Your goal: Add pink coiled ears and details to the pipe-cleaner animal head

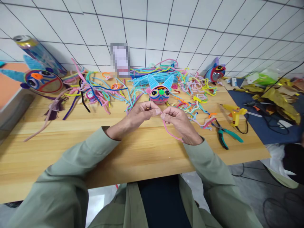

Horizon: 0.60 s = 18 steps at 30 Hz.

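The green jacket [64, 172] lies nearest the camera; its sleeves enter from the lower left and lower right of the frame and converge toward the centre over the wooden tabletop [152, 155].

At far left, an eared figure [48, 87] rests near the edge of the tabletop, with a can [45, 57] behind it. To its right, a loose heap of coloured strands [95, 91] spreads across the left-centre.

Left hand [142, 114]: positioned at centre, reaching in from the left. Thumb and index finger are closed together at the upper end of the pink strand [168, 131]; the grip covers that end, so its exact seating cannot be told.

Pink strand: located at frame centre, between the two hands at its top. The free length curves downward and to the right, below the right hand, its lower end near the right cuff. The right hand is therefore nearer to the trailing length.

The blue-eared figure [159, 98] stands directly above the fingertips in the frame.

Right hand [177, 121]: just beside the left; thumb and index finger are pinched on the strand slightly below the left grip.

At right, pliers [220, 129] lie with handles spread, below a yellow glue gun [234, 114].
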{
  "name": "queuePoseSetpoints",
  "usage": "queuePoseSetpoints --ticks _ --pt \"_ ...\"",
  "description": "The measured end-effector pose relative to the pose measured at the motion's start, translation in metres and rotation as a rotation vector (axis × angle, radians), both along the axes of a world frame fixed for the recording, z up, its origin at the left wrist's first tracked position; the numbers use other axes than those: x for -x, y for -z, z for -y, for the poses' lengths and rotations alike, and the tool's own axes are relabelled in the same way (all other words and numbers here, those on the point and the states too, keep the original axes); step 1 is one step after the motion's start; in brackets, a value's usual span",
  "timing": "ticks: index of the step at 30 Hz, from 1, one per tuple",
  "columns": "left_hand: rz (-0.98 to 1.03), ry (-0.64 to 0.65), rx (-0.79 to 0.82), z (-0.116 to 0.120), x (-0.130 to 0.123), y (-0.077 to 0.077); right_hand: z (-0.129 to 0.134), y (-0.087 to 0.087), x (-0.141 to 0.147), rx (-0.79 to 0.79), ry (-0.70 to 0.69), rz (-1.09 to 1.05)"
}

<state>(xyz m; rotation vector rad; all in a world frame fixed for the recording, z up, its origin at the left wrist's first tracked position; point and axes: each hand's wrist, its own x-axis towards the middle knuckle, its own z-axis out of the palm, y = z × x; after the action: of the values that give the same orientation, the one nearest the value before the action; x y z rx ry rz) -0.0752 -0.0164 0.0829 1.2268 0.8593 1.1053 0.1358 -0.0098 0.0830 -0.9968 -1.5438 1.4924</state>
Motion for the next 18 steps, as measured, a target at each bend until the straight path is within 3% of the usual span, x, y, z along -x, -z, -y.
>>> queuePoseSetpoints --ticks 11,15,18 --pt "0.484 -0.087 0.341 0.024 -0.031 0.012 0.013 0.011 0.019 -0.019 0.120 -0.118" --pt "0.510 -0.026 0.381 0.023 -0.032 0.010 0.012 0.008 0.017 0.028 0.112 -0.140" --pt "0.407 -0.002 0.323 0.009 -0.021 0.007 0.006 0.004 0.010 0.047 0.086 -0.126"
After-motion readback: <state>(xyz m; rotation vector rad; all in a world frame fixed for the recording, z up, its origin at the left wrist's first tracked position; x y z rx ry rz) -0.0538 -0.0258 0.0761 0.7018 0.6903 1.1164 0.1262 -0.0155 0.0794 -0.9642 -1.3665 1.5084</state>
